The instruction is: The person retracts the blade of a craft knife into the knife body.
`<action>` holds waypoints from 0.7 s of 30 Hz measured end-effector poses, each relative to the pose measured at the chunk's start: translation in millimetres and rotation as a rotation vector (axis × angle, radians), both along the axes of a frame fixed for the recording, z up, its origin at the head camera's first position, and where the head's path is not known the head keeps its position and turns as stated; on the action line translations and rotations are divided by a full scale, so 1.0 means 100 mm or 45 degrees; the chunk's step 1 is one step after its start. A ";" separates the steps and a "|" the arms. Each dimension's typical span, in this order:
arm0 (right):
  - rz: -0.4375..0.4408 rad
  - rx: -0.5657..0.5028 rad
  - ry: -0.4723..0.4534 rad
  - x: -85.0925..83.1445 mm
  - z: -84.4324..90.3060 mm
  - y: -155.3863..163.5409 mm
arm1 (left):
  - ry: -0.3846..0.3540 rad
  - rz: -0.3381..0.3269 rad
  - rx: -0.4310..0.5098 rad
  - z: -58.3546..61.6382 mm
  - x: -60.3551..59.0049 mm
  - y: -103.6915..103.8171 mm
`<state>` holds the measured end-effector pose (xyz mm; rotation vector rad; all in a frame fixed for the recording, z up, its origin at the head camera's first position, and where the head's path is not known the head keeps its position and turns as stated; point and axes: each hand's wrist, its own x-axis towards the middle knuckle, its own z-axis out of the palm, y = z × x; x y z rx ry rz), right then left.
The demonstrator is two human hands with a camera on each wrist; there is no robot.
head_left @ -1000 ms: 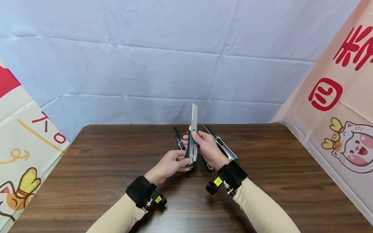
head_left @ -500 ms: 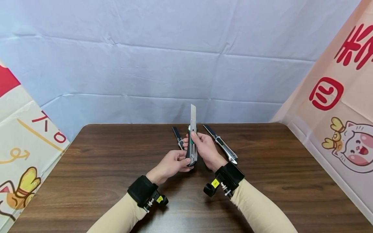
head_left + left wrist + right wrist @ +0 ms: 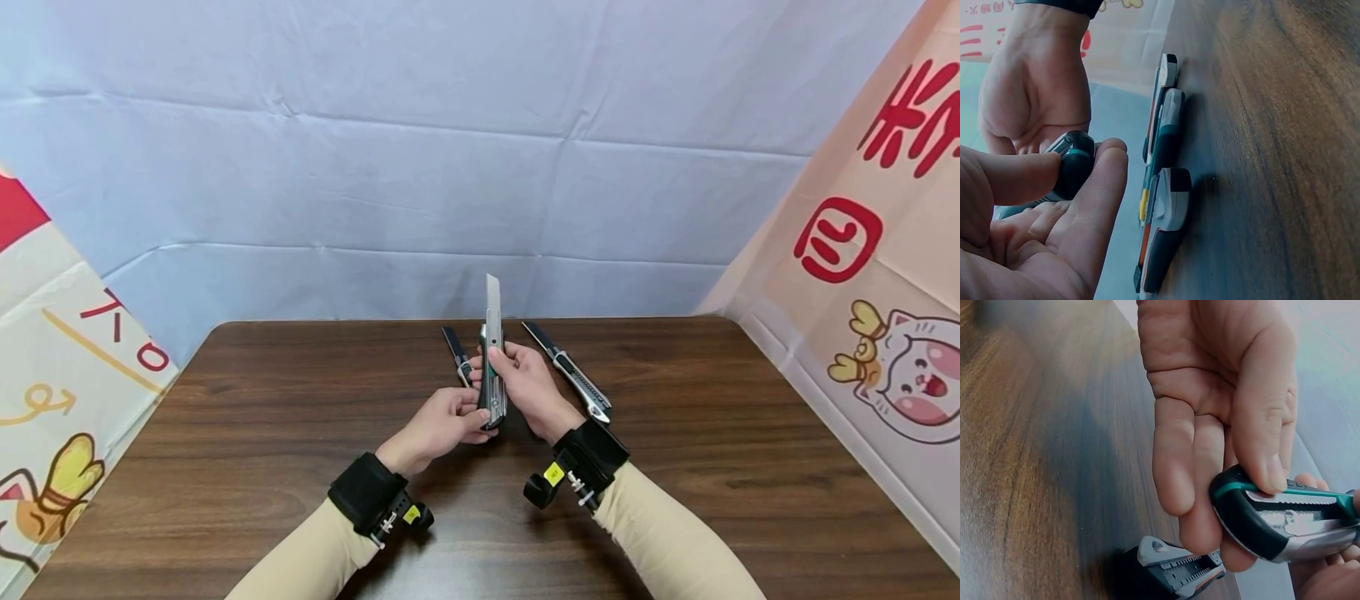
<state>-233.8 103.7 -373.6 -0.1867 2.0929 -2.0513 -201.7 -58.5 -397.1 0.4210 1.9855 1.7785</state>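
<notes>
The utility knife (image 3: 491, 358) stood almost upright over the middle of the worktop (image 3: 247, 433), and both hands had it. The left hand (image 3: 442, 423) pinched the butt end between thumb and fingers; the left wrist view showed the dark, teal-ringed end cap clamped there. The right hand (image 3: 528, 385) was curled round the body higher up, thumb resting along the teal slider, plain in the right wrist view. Both grips were closed on the same knife, neither loosened.

What changed over the last second: the blade (image 3: 492, 293) reached less far above the handle than 1 second before. Its tip sat lower against the blue backdrop (image 3: 375, 167), and the knife came a touch more upright, while the right wrist drew slightly nearer. The hands kept their places on the handle. My reading was that the thumb was drawing the blade back in, though a good length of steel was left showing.

The count: 1 knife held up, and more lying on the worktop behind the hands. The head view showed 1 dark knife (image 3: 457, 356) just left of the held one and 1 silver knife (image 3: 573, 375) to the right, angled away. The left wrist view suggested 3 lying side by side, so the total on the worktop was 2 or 3; I could not settle it. 2 hands, 2 black wrist straps.
</notes>
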 end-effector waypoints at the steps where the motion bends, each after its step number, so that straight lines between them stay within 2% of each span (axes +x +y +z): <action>1: 0.002 0.004 -0.002 0.00 0.00 0.00 | -0.003 0.001 0.000 0.00 0.00 0.00; 21: 0.073 0.008 0.017 -0.01 0.01 -0.01 | -0.012 0.005 -0.008 0.02 0.01 -0.04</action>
